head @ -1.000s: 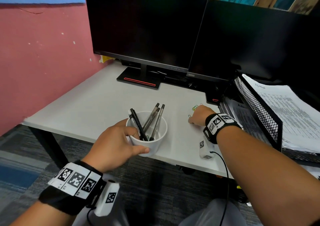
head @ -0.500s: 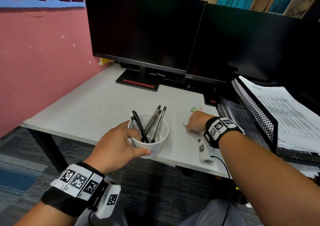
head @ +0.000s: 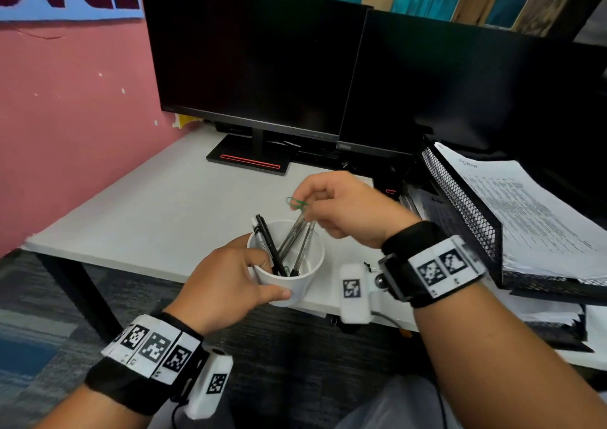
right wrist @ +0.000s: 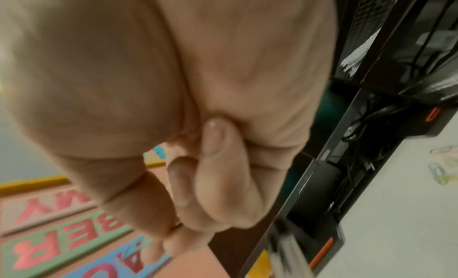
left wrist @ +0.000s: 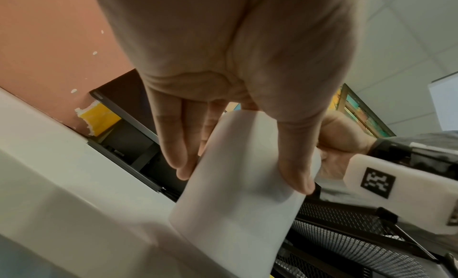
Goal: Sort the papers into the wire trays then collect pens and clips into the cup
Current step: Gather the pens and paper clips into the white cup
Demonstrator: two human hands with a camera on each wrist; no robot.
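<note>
A person's left hand [head: 226, 284] wraps the white cup [head: 289, 284] at the worktop [head: 147, 215] edge, apparently steadying it, while the right hand [head: 348, 208] pinches a green clip [head: 296, 202] just above the pens [head: 295, 241] inside, seemingly poised to drop it in. Papers [head: 525, 212] fill the wire tray [head: 460, 205] alongside.

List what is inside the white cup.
The white cup holds several pens, black and clear-barrelled, leaning on its rim. Something small lies at the bottom, possibly a clip; the pens partly hide it.
</note>
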